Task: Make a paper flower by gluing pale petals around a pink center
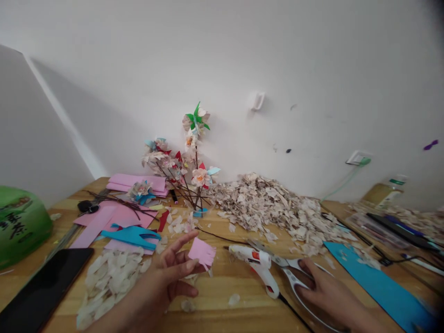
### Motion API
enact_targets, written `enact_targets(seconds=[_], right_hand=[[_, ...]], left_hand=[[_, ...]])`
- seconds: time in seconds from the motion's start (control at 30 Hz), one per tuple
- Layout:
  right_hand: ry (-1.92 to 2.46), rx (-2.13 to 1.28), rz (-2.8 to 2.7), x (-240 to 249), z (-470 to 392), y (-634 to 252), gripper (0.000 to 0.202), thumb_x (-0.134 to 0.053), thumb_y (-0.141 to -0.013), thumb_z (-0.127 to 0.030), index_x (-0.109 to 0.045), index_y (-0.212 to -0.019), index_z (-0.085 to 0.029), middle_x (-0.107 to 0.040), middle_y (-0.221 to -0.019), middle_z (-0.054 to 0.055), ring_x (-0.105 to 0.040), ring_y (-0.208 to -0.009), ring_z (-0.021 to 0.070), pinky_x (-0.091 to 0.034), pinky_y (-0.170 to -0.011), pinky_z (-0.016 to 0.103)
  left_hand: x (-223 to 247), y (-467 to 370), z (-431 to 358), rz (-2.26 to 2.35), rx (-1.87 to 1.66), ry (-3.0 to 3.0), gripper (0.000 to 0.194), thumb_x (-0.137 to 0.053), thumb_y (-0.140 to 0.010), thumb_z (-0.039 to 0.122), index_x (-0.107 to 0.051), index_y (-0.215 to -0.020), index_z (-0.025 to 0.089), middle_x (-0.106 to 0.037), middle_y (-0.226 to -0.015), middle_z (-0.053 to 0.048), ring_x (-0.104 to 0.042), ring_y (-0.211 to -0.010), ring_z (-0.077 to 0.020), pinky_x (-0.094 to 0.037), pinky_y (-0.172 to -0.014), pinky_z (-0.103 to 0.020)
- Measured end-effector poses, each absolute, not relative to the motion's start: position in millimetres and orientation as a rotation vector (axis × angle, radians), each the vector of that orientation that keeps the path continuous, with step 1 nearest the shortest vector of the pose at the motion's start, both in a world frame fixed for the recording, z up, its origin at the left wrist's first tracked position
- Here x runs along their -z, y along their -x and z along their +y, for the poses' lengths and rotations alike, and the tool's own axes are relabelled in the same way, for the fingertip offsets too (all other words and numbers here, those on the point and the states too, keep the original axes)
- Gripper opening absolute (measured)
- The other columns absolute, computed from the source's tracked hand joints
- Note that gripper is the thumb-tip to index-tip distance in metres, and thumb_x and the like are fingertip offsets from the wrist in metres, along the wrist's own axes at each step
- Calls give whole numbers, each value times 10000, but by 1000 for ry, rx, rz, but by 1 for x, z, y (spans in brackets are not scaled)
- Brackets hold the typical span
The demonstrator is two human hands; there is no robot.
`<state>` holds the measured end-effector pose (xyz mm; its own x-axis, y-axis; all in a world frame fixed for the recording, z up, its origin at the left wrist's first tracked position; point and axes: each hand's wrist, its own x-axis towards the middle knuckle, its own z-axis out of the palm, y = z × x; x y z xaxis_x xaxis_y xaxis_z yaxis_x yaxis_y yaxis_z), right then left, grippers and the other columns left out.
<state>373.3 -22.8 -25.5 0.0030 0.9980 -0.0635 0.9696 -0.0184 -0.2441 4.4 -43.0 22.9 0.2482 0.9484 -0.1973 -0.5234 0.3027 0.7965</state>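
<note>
Between the thumb and fingers of my left hand [169, 273] is a small pink paper piece [202, 253] with a fringed edge. My right hand [322, 289] grips the handles of the scissors [289, 266], whose blades point up and left over the table. Just left of them, a white glue gun [258, 266] lies on the wood, its cord running toward the front edge. Behind my hands, handmade flowers [201, 176] on thin brown stems stand near the wall.
A large heap of pale flakes [267, 203] lies at the back. Pink sheets [138, 182], blue felt [133, 236], a black phone [45, 286] and a green container [22, 226] are left. At right are a blue sheet [378, 286] and a bottle [385, 192].
</note>
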Motion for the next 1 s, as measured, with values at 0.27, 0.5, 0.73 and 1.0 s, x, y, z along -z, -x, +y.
enact_targets(seconds=[0.27, 0.5, 0.73, 1.0], right_hand=[[1964, -449, -2145, 38, -24, -383, 399, -506, -721, -383, -540, -1059, -174, -613, -1165, 143, -583, -1033, 298, -446, -875, 369], [1904, -544, -2082, 41, -19, -392, 469, -588, -684, -420, -566, -1083, -173, -604, -1188, 133, -554, -1089, 302, -425, -936, 381], [1817, -416, -2148, 37, -12, -374, 392, -536, -750, -342, -562, -1096, -159, -587, -1185, 136, -547, -1091, 270, -411, -941, 373], [1789, -362, -2158, 38, -1, -369, 431, -532, -758, -330, -558, -1133, -119, -566, -1200, 153, -503, -1126, 269, -361, -979, 378]], left_hand=[[-18, -4, -42, 778, -1105, -627, 357, -696, -640, 42, -634, -984, 113, -719, -814, -78, -677, -708, -185, -552, -396, -207], [-14, -6, -39, 942, -1170, -506, 128, -631, -699, 38, -641, -804, 112, -719, -721, -71, -664, -590, -136, -537, -397, -181], [-8, -7, -36, 1022, -1288, -537, 108, -646, -658, 47, -635, -687, 150, -633, -589, 21, -628, -532, -131, -545, -425, -220], [2, -11, -41, 895, -1247, -657, 76, -630, -646, 120, -642, -581, 156, -659, -582, 1, -654, -647, -162, -520, -692, -282]])
